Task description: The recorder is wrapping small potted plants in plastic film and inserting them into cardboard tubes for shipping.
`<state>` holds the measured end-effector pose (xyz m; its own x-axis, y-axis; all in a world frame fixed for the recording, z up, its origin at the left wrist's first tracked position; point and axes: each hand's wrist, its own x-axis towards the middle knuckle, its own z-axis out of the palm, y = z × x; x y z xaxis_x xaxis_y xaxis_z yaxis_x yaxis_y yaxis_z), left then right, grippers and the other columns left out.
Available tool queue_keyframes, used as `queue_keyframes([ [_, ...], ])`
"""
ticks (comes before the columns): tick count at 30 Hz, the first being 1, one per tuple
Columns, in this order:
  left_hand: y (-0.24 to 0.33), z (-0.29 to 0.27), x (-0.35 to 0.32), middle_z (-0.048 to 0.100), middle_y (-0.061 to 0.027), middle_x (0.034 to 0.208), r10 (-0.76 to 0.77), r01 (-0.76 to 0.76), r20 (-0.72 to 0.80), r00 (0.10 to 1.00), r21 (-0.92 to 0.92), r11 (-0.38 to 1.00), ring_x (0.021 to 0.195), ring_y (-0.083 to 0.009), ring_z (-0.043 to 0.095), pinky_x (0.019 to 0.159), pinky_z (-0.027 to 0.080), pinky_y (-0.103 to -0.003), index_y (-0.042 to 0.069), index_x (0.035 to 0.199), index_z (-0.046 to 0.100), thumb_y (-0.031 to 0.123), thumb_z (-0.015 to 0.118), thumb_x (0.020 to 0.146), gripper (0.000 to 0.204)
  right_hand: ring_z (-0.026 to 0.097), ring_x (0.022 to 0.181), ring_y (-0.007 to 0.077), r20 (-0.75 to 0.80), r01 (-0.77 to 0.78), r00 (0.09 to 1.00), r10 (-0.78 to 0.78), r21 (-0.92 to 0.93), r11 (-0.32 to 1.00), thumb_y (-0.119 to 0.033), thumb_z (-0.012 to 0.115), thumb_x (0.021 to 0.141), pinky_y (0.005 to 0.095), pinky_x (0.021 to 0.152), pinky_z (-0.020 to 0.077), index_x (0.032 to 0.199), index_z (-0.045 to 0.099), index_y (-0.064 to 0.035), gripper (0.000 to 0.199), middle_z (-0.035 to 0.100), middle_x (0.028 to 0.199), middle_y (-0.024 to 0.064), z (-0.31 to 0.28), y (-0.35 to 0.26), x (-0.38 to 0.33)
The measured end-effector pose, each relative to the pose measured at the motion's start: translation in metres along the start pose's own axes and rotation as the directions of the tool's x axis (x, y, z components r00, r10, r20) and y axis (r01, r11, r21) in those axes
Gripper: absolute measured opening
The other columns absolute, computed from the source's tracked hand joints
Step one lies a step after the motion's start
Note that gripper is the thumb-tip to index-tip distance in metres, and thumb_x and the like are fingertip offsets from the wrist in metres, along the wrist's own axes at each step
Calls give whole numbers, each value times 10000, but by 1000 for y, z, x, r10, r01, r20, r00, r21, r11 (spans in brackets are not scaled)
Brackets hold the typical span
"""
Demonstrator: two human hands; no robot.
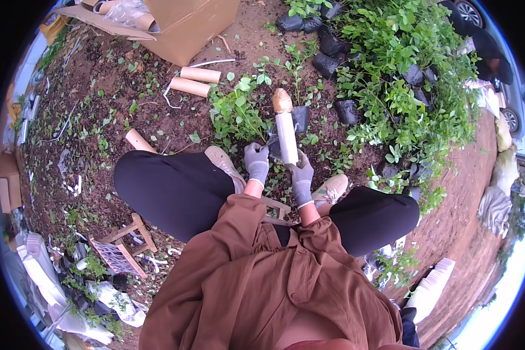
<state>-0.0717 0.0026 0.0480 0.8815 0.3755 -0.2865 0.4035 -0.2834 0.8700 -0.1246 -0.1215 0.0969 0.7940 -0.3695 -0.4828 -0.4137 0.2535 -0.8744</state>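
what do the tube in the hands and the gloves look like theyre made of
Tube: likely cardboard or stiff paper, pale matte cream, like the tan rolls lying on the soil.
Gloves on left hand and right hand: grey knit fabric, possibly coated; matte, snug fit.

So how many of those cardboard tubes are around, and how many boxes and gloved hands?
Tube held upright in both hands: 1
Cardboard tubes lying on the soil: 3
Cardboard box: 1
Grey-gloved hands, left hand and right hand: 2
Total: 7

Open brown cardboard box (184,23) at top, perhaps holding paper tubes.
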Motion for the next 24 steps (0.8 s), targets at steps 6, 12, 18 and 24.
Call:
queue_keyframes([
  [6, 4, 2, 2, 464, -178, 1137, 109, -114, -151, 982, -27, 993, 1034, -333, 499, 915, 419, -388, 28, 991, 567, -54, 652, 623, 387, 481, 539, 80, 346, -163, 924, 164, -34, 986, 52, 527, 740, 214, 450, 378, 1262, 480, -13, 528, 591, 826, 40, -6, -10, -4],
  [12, -6, 8, 19, 457, -205, 1295, 255, -252, 101, 962, -44, 967, 1234, -386, 412, 1059, 339, -392, 102, 1089, 645, -37, 617, 557, 551, 289, 416, 62, 529, -542, 780, 335, 303, 784, -90, 456, 812, 223, 351, 234, 999, 468, -85, 188, 363, 600, -22, -20, -10, -13],
  [18, -13, 5, 31, 463, -99, 1215, -48, 254, 458, 888, -401, 880, 1032, -231, 544, 913, 457, -312, -8, 1105, 618, -59, 620, 559, 548, 256, 405, 66, 553, -528, 767, 325, 257, 809, -168, 414, 880, 215, 365, 226, 787, 421, -79, 129, 354, 589, -19, -15, -12, -17],
  [24, 1, -1, 20, 614, 8, 830, -23, 426, 537, 843, -642, 637, 739, -115, 565, 741, 466, -271, 44, 968, 592, 176, 696, 860, 200, 287, 405, 66, 625, -615, 721, 301, 376, 693, -120, 429, 856, 212, 355, 237, 871, 466, -55, 76, 404, 601, -11, -28, -2, -7],
])
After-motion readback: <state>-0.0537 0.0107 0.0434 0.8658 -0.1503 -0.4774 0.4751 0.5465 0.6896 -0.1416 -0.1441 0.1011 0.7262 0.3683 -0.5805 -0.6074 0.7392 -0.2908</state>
